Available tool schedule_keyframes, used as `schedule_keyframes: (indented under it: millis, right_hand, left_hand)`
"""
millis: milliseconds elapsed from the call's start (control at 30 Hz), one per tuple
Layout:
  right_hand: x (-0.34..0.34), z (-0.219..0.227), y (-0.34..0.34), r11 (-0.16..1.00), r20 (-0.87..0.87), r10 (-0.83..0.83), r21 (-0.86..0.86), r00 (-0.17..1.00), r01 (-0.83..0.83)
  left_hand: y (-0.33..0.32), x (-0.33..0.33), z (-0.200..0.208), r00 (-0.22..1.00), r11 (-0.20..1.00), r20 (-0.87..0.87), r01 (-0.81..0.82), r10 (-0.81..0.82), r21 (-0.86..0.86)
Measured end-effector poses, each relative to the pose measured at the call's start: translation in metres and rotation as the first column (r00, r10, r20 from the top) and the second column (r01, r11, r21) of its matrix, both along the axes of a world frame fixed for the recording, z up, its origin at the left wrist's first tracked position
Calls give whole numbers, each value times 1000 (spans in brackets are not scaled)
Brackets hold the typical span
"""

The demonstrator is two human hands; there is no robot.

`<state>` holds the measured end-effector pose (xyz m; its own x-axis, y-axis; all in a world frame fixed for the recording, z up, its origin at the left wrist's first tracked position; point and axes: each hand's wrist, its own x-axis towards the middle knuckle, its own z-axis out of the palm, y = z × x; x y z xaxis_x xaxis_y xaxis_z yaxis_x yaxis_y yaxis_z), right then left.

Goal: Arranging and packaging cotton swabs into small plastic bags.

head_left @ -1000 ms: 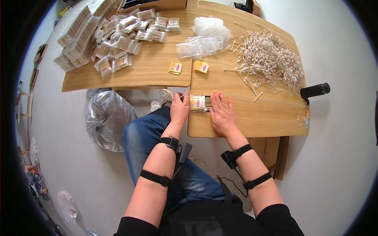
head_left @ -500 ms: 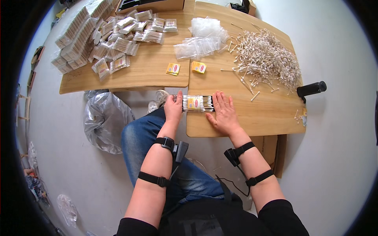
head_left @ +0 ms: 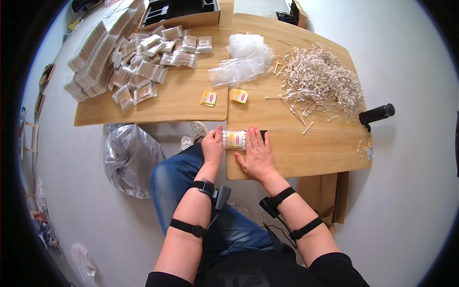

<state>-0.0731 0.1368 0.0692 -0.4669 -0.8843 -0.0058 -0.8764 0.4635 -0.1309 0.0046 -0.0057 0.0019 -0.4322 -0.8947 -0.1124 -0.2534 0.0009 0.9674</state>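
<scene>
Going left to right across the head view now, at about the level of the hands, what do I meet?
Grey plastic bag, left hand, row of swabs with a yellow card, right hand, single loose swab, black cylindrical handle.

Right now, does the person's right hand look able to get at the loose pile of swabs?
Probably yes, with some reach: the right hand, at the labelled swab bundle, looks open, and only stray swabs lie between it and the loose pile.

Your left hand (head_left: 213, 147) is curled; your right hand (head_left: 257, 157) lies palm down, extended. Both forearms (head_left: 187, 210) reach far.
</scene>
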Motion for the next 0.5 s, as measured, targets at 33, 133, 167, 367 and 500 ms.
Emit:
schedule_keyframes:
  millis: [33, 133, 167, 367, 500]
  right_hand:
    - [-1, 2, -1, 1000, 12, -8, 8, 1000, 8]
    - [2, 2, -3, 999, -11, -8, -33, 1000, 8]
    - [2, 3, -5, 997, 16, 9, -73, 1000, -8]
    - [-14, 4, 15, 937, 86, -22, -346, 996, 50]
    - [-60, -23, 80, 797, 24, -449, -440, 893, 413]
  left_hand:
    - [2, 1, 6, 1000, 998, -9, -26, 25, -61]
    - [-2, 2, 5, 999, 992, -37, -39, 35, -123]
    - [-7, 4, 3, 999, 993, -23, -48, 46, -111]
    - [-7, 20, 17, 997, 986, 65, -35, 46, -160]
    - [1, 27, 41, 979, 902, 0, -190, 206, -387]
